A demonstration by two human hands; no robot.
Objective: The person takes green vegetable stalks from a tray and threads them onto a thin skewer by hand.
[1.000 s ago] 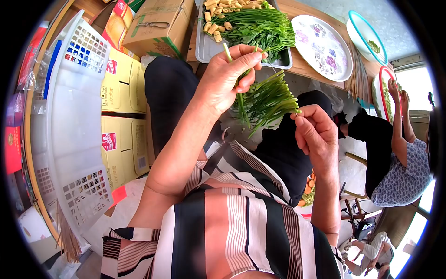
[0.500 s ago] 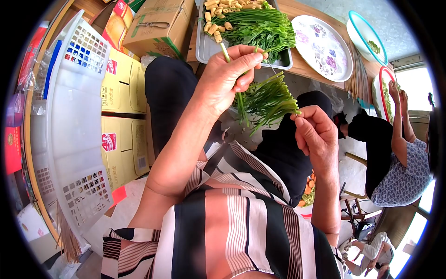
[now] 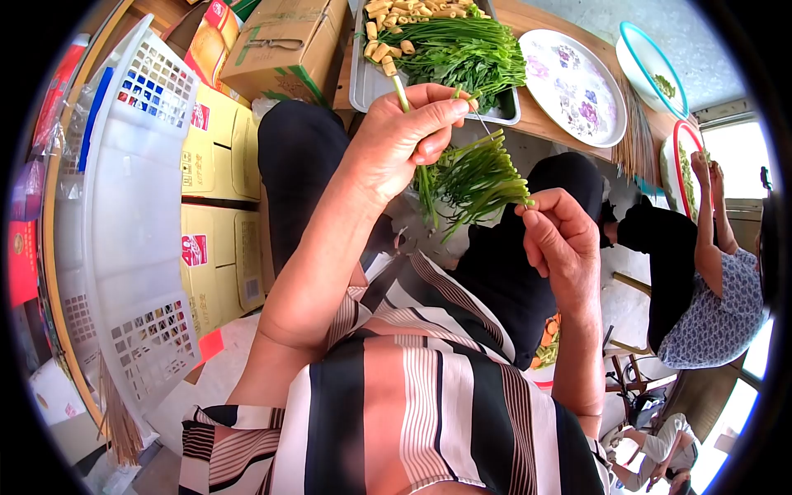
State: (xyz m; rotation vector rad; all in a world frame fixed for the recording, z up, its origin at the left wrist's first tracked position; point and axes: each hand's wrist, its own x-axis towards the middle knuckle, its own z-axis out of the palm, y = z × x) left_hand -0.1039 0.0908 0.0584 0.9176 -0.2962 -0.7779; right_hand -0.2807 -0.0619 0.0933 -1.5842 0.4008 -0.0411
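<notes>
My left hand (image 3: 404, 140) is closed around a few long green vegetable stems, with one stem end pinched between thumb and forefinger near a skewer (image 3: 482, 122). Thin and straight, the skewer runs toward my right hand (image 3: 565, 239). A row of leafy greens (image 3: 487, 173) is threaded on it side by side, leaves hanging down between my hands. My right thumb and forefinger pinch the skewer's near end, by the last stem. Beyond my left hand, a metal tray (image 3: 367, 95) holds more leafy greens (image 3: 462, 54) and tan rolled pieces (image 3: 392, 18).
A flowered white plate (image 3: 569, 87) and a blue-rimmed bowl (image 3: 652, 66) stand on the wooden table, with loose skewers (image 3: 631, 124) beside the plate. At left are a white plastic basket (image 3: 124, 223) and cartons (image 3: 219, 148). Another person (image 3: 714, 305) works at a red-rimmed basin (image 3: 676, 165).
Both hands keep almost the same place and grip. The view shifts slightly, and a little more bare skewer shows by my left fingertips.
</notes>
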